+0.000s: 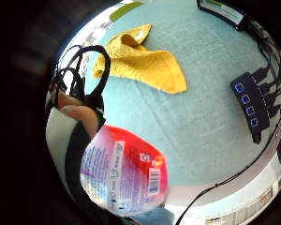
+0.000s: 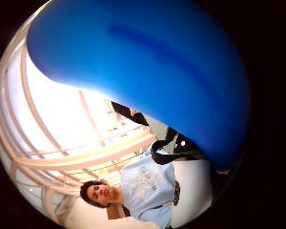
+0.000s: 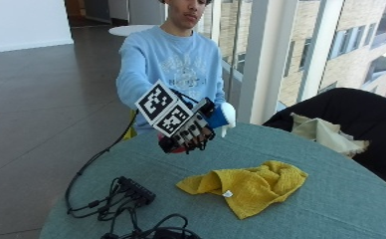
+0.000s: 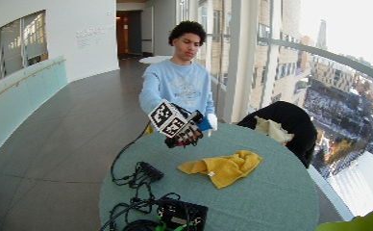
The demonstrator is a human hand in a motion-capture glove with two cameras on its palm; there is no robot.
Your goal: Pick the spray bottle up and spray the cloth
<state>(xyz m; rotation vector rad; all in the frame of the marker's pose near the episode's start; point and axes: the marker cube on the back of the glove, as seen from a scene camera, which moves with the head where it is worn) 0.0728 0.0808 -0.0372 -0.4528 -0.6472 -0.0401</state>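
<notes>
The bottle [image 3: 217, 117] is being held up above the table [image 3: 352, 199] by the gloved right hand [image 3: 186, 133], whose fingers [image 3: 194, 135] are being kept curled round it — so the pick-up looks done, and the spraying step is judged to be the one in hand. No spray is being seen in the air.

The cloth [image 3: 249, 186] is lying crumpled on the table, below the hand and off to one side of it, well apart from the bottle. For the next move, the nozzle would likely need to be aimed down at the cloth and the trigger squeezed; which way the nozzle is pointing cannot be told.

The bottle is being shown with a blue and white head in the outside view, and with a red-topped printed label and barcode on its body in the little-finger view, where it is filling the space close to the palm. The cloth is yellow — a soft towel weave, folded over itself, with a small white tag at one edge.
</notes>
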